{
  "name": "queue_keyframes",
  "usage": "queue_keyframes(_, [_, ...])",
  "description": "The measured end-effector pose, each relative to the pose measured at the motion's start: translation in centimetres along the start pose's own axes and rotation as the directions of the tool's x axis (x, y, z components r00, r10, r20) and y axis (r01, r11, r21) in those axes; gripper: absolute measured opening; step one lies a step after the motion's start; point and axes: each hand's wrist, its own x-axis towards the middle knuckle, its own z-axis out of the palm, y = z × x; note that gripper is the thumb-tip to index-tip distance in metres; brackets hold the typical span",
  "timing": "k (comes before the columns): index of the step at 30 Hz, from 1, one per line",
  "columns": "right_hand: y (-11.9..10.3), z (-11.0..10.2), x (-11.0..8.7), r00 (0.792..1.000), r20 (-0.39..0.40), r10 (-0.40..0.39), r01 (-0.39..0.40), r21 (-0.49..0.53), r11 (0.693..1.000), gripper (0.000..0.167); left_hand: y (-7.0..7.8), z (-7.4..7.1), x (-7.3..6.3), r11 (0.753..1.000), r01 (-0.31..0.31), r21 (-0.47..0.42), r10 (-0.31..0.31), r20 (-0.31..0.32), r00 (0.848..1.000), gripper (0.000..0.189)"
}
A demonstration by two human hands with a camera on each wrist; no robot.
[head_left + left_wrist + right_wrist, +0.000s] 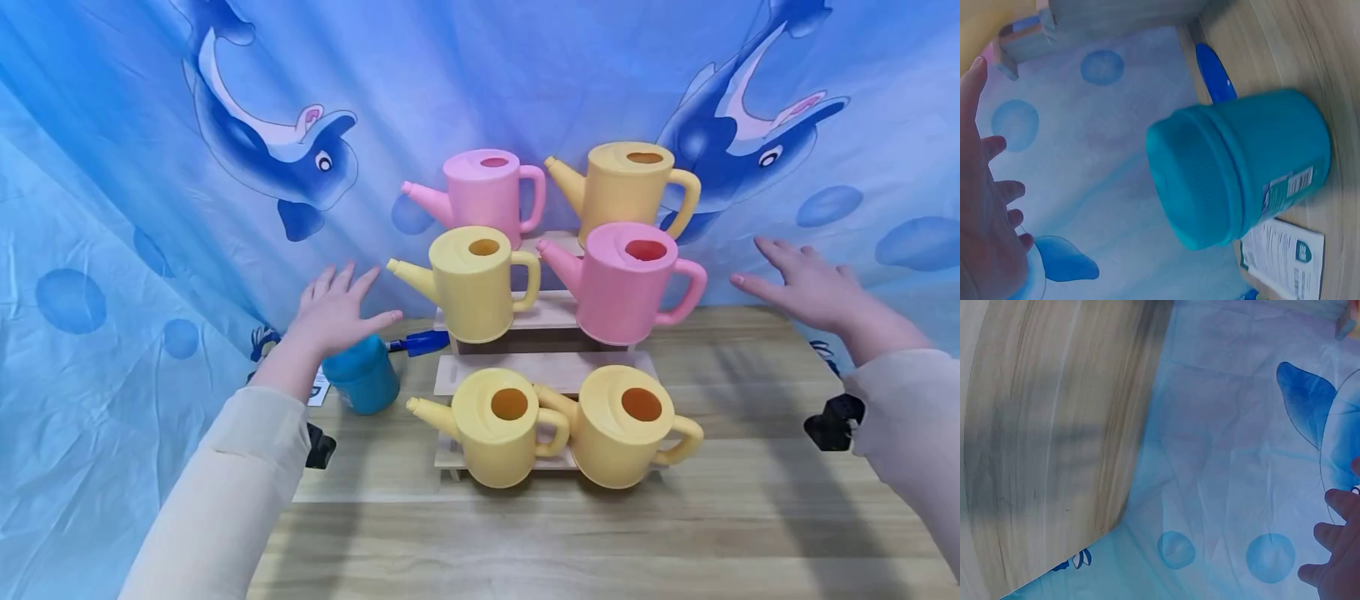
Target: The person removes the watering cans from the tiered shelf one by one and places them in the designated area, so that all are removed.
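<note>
Yellow plastic watering cans (pixel 497 454) stand frontmost on a pale wooden stepped rack (pixel 547 368), with left hand (pixel 332 315) and right hand (pixel 817 290) spread empty farther back, seemingly between grips, any grasp needing an inward reach, and pink plastic cans (pixel 621 296) higher behind.

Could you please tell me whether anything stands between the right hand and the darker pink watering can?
Nothing visible does: in the head view, only the blue curtain shows behind the gap between the right hand and the darker pink watering can, whose handle points toward that hand.
</note>
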Motion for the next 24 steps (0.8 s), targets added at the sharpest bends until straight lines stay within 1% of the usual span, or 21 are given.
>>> queue_keyframes(2, [-0.1, -0.2, -0.1, 1.000, 0.009, -0.004, 0.004, 0.029, 1.000, 0.088, 0.1, 0.3, -0.4, 0.999, -0.021, -0.047, 0.021, -0.003, 1.000, 0.093])
queue_keyframes(4, [-0.2, -0.4, -0.2, 1.000, 0.023, -0.005, 0.004, 0.068, 0.998, 0.087, 0.2, 0.6, -1.0, 0.992, -0.049, -0.119, 0.049, -0.006, 0.999, 0.089])
queue_keyframes(6, [-0.3, -0.6, -0.4, 0.999, 0.041, -0.004, 0.000, 0.111, 0.994, 0.086, 0.3, 1.0, -1.5, 0.977, -0.079, -0.196, 0.079, -0.005, 0.997, 0.086])
queue_keyframes(7, [-0.3, -0.8, -0.5, 0.999, 0.048, -0.005, -0.001, 0.135, 0.991, 0.086, 0.4, 1.1, -1.8, 0.967, -0.095, -0.238, 0.095, -0.009, 0.995, 0.085])
queue_keyframes(9, [-0.5, -1.1, -0.7, 0.999, 0.055, 0.000, -0.010, 0.179, 0.984, 0.084, 0.5, 1.4, -2.4, 0.940, -0.119, -0.320, 0.123, -0.010, 0.992, 0.082])
queue_keyframes(11, [-0.5, -1.4, -0.9, 0.998, 0.055, 0.007, -0.019, 0.215, 0.976, 0.083, 0.5, 1.9, -3.0, 0.911, -0.128, -0.392, 0.137, -0.005, 0.991, 0.080])
queue_keyframes(14, [-0.8, -1.7, -1.2, 0.999, 0.039, 0.013, -0.022, 0.249, 0.968, 0.081, 0.5, 3.0, -3.9, 0.861, -0.145, -0.487, 0.158, -0.016, 0.987, 0.076])
queue_keyframes(18, [-1.5, -1.9, -1.1, 1.000, 0.015, 0.006, -0.010, 0.305, 0.952, 0.080, 0.0, 5.2, -5.3, 0.798, -0.165, -0.580, 0.178, -0.035, 0.983, 0.073])
queue_keyframes(23, [-2.1, -2.2, -1.0, 1.000, -0.008, 0.014, -0.009, 0.387, 0.922, 0.080, -0.2, 7.5, -6.7, 0.719, -0.158, -0.677, 0.178, -0.041, 0.983, 0.073])
queue_keyframes(24, [-2.2, -2.2, -1.0, 1.000, -0.014, 0.016, -0.009, 0.402, 0.916, 0.080, -0.2, 7.9, -7.0, 0.709, -0.155, -0.688, 0.175, -0.042, 0.984, 0.074])
